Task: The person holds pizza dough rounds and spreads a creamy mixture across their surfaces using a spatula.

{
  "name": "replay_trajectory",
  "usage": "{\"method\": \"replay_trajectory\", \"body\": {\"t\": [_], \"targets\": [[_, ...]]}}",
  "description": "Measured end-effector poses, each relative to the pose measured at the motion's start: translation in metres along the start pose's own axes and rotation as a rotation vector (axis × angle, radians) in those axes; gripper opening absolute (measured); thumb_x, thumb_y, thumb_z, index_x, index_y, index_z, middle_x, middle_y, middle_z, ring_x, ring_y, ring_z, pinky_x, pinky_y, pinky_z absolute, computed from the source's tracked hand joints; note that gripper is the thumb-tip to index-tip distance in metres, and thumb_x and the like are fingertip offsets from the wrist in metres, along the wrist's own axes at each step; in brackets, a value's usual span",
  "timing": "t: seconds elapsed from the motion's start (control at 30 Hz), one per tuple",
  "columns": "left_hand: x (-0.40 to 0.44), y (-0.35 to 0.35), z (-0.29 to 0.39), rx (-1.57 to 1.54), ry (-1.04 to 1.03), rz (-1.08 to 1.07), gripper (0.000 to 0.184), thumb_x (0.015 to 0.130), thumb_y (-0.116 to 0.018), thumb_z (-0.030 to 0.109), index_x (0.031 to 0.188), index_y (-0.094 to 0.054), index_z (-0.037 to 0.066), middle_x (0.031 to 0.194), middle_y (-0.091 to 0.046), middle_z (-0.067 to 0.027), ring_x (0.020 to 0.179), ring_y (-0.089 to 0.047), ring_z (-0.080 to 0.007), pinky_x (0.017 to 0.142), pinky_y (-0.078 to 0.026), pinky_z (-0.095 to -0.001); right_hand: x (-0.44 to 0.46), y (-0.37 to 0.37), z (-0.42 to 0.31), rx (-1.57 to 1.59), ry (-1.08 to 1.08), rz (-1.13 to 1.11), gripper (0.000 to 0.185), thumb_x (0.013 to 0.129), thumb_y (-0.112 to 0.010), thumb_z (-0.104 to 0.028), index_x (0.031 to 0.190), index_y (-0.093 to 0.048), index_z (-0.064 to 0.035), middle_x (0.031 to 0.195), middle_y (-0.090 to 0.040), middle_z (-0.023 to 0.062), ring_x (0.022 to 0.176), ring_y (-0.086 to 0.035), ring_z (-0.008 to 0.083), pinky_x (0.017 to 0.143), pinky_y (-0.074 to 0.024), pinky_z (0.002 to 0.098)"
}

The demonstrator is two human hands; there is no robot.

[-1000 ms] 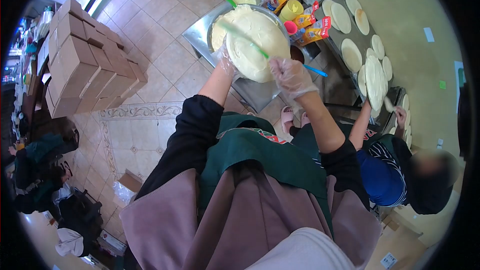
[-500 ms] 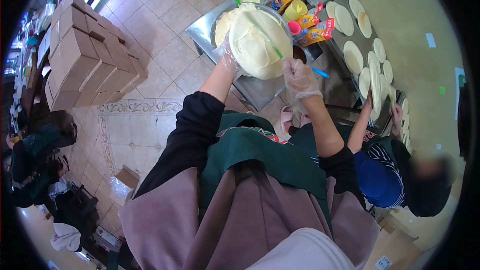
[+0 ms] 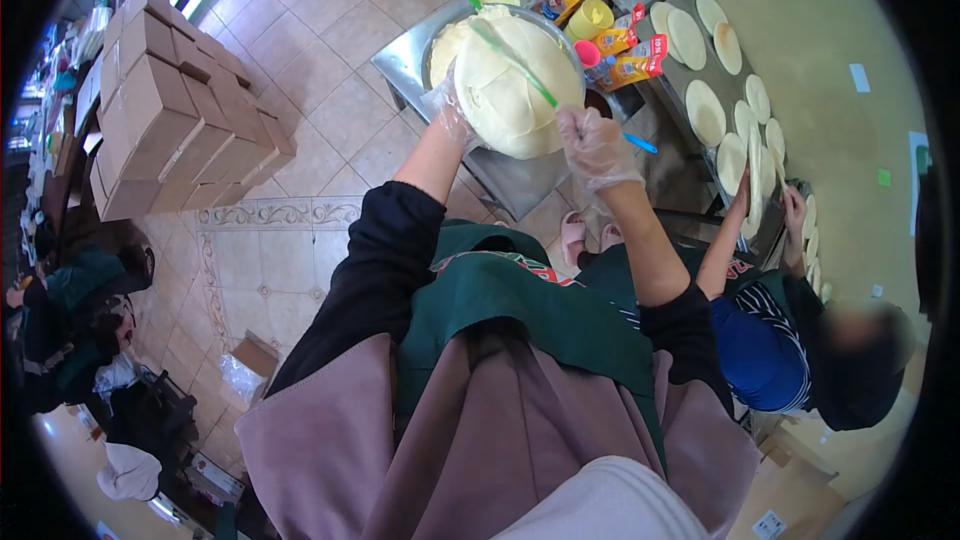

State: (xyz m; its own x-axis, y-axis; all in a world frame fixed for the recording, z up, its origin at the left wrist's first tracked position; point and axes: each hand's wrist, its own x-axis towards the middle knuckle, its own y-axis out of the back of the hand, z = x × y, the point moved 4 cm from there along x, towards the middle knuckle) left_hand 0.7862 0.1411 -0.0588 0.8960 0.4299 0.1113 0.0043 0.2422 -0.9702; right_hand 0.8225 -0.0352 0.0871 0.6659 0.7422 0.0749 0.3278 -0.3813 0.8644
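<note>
Gloved handwork above a large round metal bowl (image 3: 428, 52). A pale round disc coated with cream (image 3: 512, 105) lies over the bowl, held at its left edge by the left hand (image 3: 449, 108). The right hand (image 3: 598, 147), beside the bowl, is closed around a slim green spatula (image 3: 518, 66); blade contact cannot be determined. The disc is probably light, pliable and slippery on top, best supported from beneath. The left fingertips are hidden; the disc's far outline merges with the bowl's contents.
</note>
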Motion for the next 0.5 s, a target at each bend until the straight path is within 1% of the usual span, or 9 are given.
{"method": "replay_trajectory", "body": {"t": [0.07,0.2,0.27,0.3,0.33,0.37,0.4,0.47,0.5], "targets": [[0.000,0.000,-0.002,-0.015,0.000,-0.012,0.056,0.092,-0.042,0.046,0.133,-0.041,0.008,0.132,-0.048,-0.0120,0.117,-0.050,-0.0269,0.100,-0.041,-0.0437,-0.009,-0.009,-0.008,0.092,0.029,-0.173,0.029,0.092,-0.048,-0.032,0.084,-0.062,-0.0074,0.070,-0.059,0.0216,0.067,-0.059,0.0392,0.058,-0.0463,0.0457],[0.002,0.001,-0.002,-0.041,-0.011,-0.051,0.056,0.092,-0.040,0.047,0.134,-0.041,0.009,0.132,-0.048,-0.0117,0.117,-0.050,-0.0270,0.100,-0.041,-0.0440,-0.023,-0.006,-0.023,0.060,0.167,-0.256,0.030,0.092,-0.048,-0.033,0.084,-0.062,-0.0075,0.071,-0.060,0.0211,0.068,-0.060,0.0395,0.059,-0.0470,0.0456],[-0.002,0.001,0.001,-0.044,0.047,-0.075,0.056,0.093,-0.039,0.046,0.134,-0.041,0.008,0.134,-0.046,-0.0128,0.119,-0.048,-0.0277,0.100,-0.040,-0.0452,-0.027,-0.002,-0.024,0.101,0.169,-0.310,0.024,0.091,-0.053,-0.025,0.089,-0.063,-0.0035,0.072,-0.059,0.0207,0.065,-0.059,0.0343,0.058,-0.0455,0.0384],[-0.006,-0.001,0.002,-0.045,0.075,-0.085,0.056,0.093,-0.039,0.046,0.134,-0.040,0.008,0.134,-0.045,-0.0134,0.120,-0.048,-0.0280,0.100,-0.040,-0.0458,-0.027,-0.003,-0.017,0.104,0.170,-0.315,0.024,0.091,-0.053,-0.025,0.089,-0.063,-0.0035,0.072,-0.059,0.0207,0.065,-0.059,0.0343,0.058,-0.0455,0.0384],[-0.008,0.005,0.004,0.137,0.043,0.128,0.048,0.095,-0.039,0.038,0.131,-0.044,0.007,0.133,-0.047,-0.0138,0.118,-0.050,-0.0275,0.099,-0.042,-0.0438,-0.023,-0.001,-0.003,0.136,0.128,-0.210,0.027,0.091,-0.051,-0.029,0.089,-0.063,-0.0051,0.073,-0.060,0.0208,0.068,-0.060,0.0372,0.059,-0.0468,0.0419],[-0.009,-0.004,0.007,0.137,0.040,0.129,0.048,0.095,-0.039,0.038,0.131,-0.044,0.007,0.133,-0.047,-0.0138,0.118,-0.050,-0.0275,0.099,-0.042,-0.0438,-0.019,0.003,0.010,0.166,0.087,-0.103,0.031,0.092,-0.049,-0.034,0.089,-0.063,-0.0067,0.074,-0.062,0.0209,0.071,-0.061,0.0400,0.061,-0.0481,0.0455],[-0.009,-0.013,0.008,-0.015,0.072,0.125,0.047,0.095,-0.038,0.037,0.128,-0.047,0.007,0.129,-0.050,-0.0142,0.115,-0.051,-0.0288,0.099,-0.042,-0.0445,-0.014,0.003,0.017,0.167,0.090,-0.105,0.031,0.092,-0.049,-0.034,0.089,-0.063,-0.0067,0.074,-0.062,0.0209,0.071,-0.061,0.0400,0.061,-0.0481,0.0455],[-0.011,-0.027,0.007,-0.319,0.137,0.115,0.045,0.094,-0.035,0.036,0.123,-0.054,0.007,0.122,-0.056,-0.0150,0.110,-0.055,-0.0314,0.098,-0.043,-0.0458,-0.007,0.009,0.036,-0.041,-0.100,0.050,0.031,0.091,-0.050,-0.034,0.093,-0.063,-0.0053,0.075,-0.062,0.0232,0.073,-0.061,0.0401,0.062,-0.0487,0.0445],[-0.009,-0.022,0.007,-0.318,0.134,0.115,0.045,0.094,-0.035,0.036,0.123,-0.054,0.007,0.122,-0.056,-0.0150,0.110,-0.055,-0.0314,0.098,-0.043,-0.0458,-0.007,0.003,0.043,-0.040,-0.098,0.049,0.031,0.091,-0.050,-0.034,0.093,-0.063,-0.0053,0.075,-0.062,0.0232,0.073,-0.061,0.0401,0.062,-0.0487,0.0445]]}}
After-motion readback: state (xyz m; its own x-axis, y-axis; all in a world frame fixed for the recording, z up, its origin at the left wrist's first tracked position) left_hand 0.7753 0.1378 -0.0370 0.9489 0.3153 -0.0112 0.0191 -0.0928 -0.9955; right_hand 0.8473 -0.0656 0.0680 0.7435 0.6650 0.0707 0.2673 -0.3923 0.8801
